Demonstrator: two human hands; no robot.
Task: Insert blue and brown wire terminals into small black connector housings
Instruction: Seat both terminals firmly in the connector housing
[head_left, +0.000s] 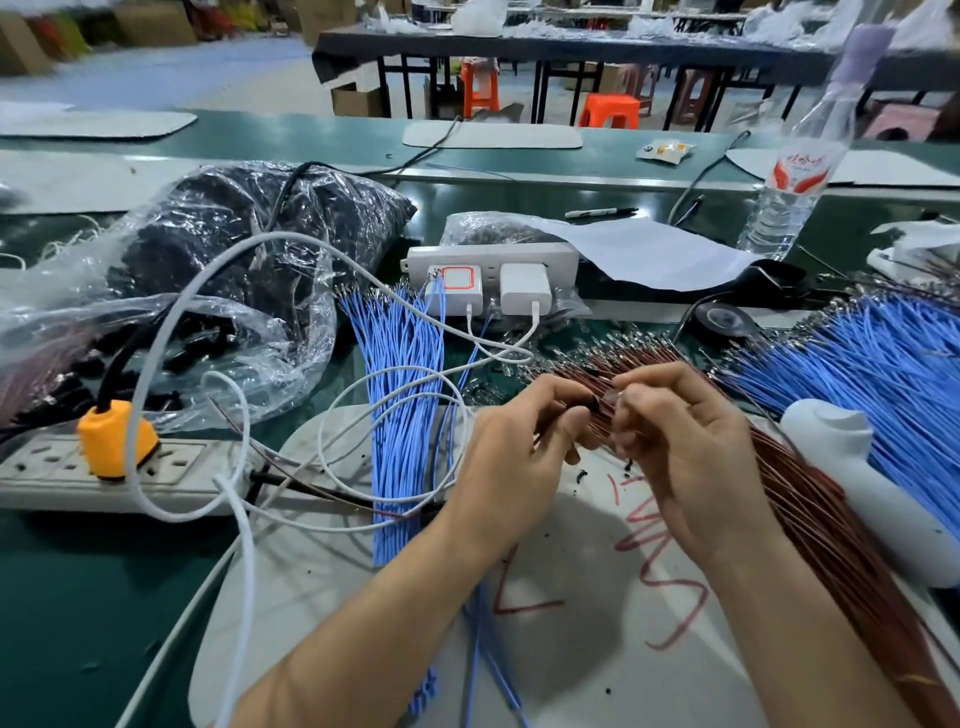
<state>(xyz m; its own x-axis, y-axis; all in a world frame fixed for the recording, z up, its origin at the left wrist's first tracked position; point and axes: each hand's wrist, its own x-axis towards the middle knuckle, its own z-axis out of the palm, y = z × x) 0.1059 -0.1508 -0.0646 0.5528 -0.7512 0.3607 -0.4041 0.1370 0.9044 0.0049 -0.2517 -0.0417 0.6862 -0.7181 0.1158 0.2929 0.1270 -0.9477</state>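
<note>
On the near edge of the bench, a pale work mat (571, 623) with red scribbles is lying under both forearms. Just above it, the left hand (519, 457) is pinching a small black connector housing (586, 404) between its curled thumb and fingertips. The right hand (691, 457), fingers curled and drawn tightly together, is pinching what looks like the terminal end of one of the brown wires (810, 514) and is bringing it against the housing. Whether the terminal is seated is too small to tell.

The brown bundle is running from the near right corner up under the right hand, and its metal terminals are fanning out beyond the fingers. A white handheld device (857, 499) is lying just right of it. One bundle of blue wires (410, 415) is lying left of the hands and a second (872, 364) is spreading toward the right edge. A grey power strip (47, 473) with an orange plug (117, 436) is sitting at the left edge.

Farther back, a clear bag of black housings (234, 244) is slumping at the left, and a white power strip (493, 257) is holding two chargers. A water bottle (795, 182) is standing toward the far right.

Judging by the large loose bundles and the full bag, the job is looking far from done, and no finished pile is showing clearly.
</note>
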